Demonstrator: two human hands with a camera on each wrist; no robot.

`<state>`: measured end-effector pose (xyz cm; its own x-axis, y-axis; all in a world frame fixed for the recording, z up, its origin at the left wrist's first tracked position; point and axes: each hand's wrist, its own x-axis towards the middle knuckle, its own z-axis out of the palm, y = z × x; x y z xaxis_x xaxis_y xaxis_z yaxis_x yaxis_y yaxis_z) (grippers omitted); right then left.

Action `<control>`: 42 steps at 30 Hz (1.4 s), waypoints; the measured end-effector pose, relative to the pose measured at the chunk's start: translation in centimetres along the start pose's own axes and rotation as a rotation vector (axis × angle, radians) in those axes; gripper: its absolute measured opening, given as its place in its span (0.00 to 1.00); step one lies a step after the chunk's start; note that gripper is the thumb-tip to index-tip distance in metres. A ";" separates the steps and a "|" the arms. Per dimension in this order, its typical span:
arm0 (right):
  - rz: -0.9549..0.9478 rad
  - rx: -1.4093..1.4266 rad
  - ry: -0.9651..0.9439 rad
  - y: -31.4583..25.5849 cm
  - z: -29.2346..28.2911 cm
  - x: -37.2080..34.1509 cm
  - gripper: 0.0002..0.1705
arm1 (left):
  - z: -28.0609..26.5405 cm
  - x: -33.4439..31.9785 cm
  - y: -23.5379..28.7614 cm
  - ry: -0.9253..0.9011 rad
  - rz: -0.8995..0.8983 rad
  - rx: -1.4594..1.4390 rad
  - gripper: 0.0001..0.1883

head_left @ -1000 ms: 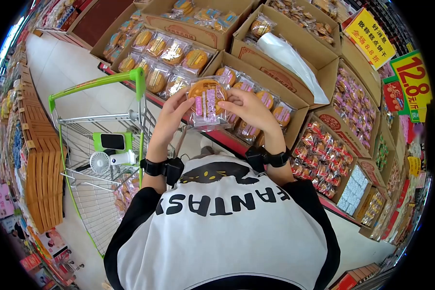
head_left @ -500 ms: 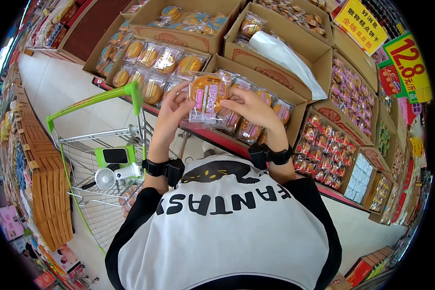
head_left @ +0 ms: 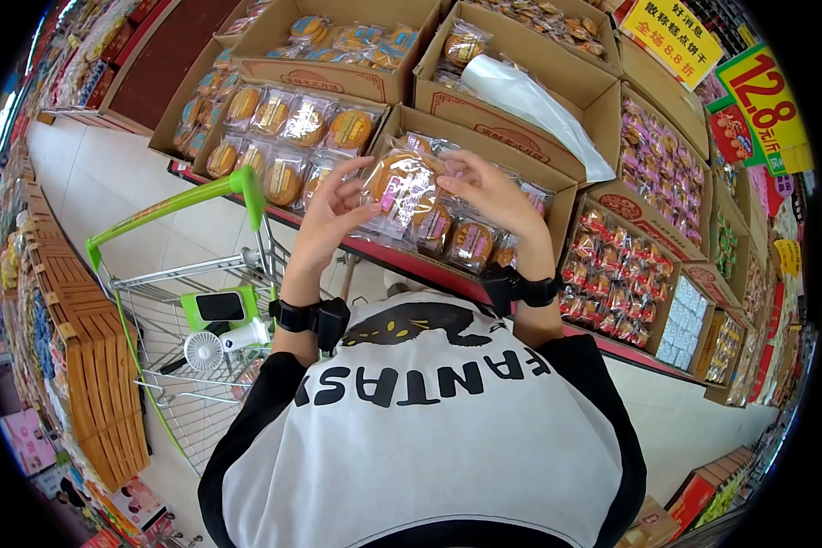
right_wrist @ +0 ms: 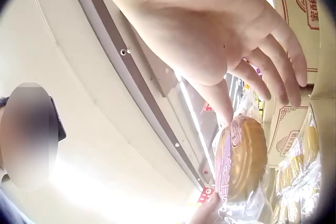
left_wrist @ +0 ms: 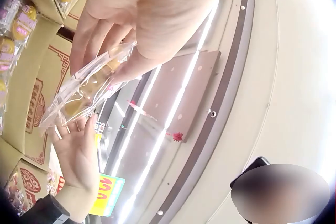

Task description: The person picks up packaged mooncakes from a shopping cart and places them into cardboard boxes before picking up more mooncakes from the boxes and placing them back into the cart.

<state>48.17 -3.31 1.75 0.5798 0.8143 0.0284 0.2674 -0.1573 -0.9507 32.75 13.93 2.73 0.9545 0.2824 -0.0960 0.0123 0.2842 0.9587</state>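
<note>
A round golden pastry in a clear packet (head_left: 404, 196) is in front of the chest in the head view, above a box of similar packets. My left hand (head_left: 324, 219) pinches its left edge; in the left wrist view, thumb and fingers of the left hand (left_wrist: 142, 22) lie on either side of the packet (left_wrist: 86, 90). My right hand (head_left: 498, 201) is at the other edge. In the right wrist view, the right hand (right_wrist: 210, 29) has its thumb tip against the packet (right_wrist: 241, 155), while the other fingers are spread loosely. Glare covers part of the wrapper.
Cardboard boxes (head_left: 333, 79) of wrapped pastries stand ahead, with a white plastic bag (head_left: 525, 105) over one. A shopping cart (head_left: 169, 205) on the left carries a small fan (head_left: 203, 351) and a phone-like device (head_left: 221, 306). Price signs (head_left: 760, 105) rise at right.
The packet has tilted, and its printed face now catches glare. The right fingers have loosened and spread at its edge. The left hand keeps its hold. The head view has shifted slightly.
</note>
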 end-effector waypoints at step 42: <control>0.611 0.543 -0.169 11.9 2.2 4.3 0.21 | -1.6 7.3 -11.2 0.195 -0.347 0.084 0.19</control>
<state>52.15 -0.41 -10.11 0.3677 0.7526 -0.5463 -0.4898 -0.3426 -0.8017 39.10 14.25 -9.18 0.8149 0.3539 -0.4589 0.3558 0.3195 0.8783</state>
